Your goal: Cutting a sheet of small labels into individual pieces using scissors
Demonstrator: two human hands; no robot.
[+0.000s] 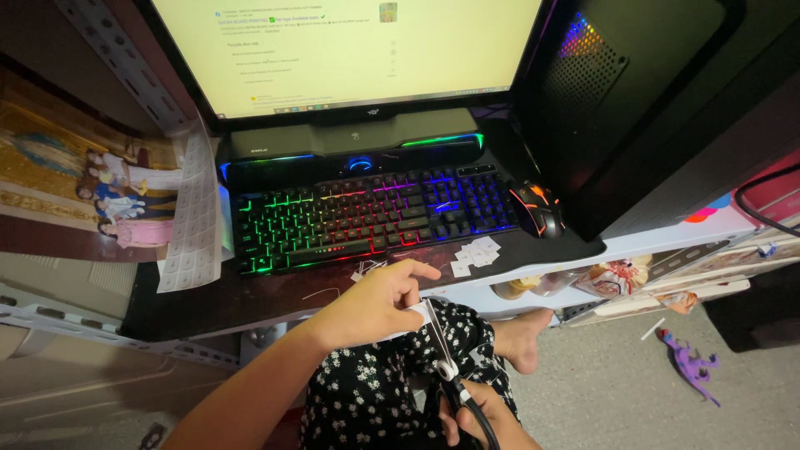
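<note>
Dim and cramped, the corner holds a dark bench (250, 304) whose front edge lies just beyond the person's lap, so that everything on it is within arm's reach. At twelve o'clock a wide bright monitor (350, 50) fills the back, tilted toward the seated viewer. At two o'clock stands a tall black computer case (633, 100) with a coloured fan glow, kept beside the screen. Below the monitor a long black speaker bar (354, 140) lies in front of the screen's foot. In front of it lies a black keyboard with rainbow backlit keys (367, 218), square to the sitter, and a black mouse with orange lights (537, 208) lies at its right end, where a right hand would fall. At ten o'clock a white perforated sheet of small labels (193, 217) hangs over the bench's left side. Small white cut paper squares (473, 254) lie near the front edge, just above the hands.

Over the lap, at six o'clock, the left hand (375, 304) pinches a narrow white paper strip (414, 310) and holds it out flat to the blades. The right hand (479, 421) is closed round the black handles of steel scissors (442, 346), the blades pointing up to the strip and seemingly touching it.
</note>
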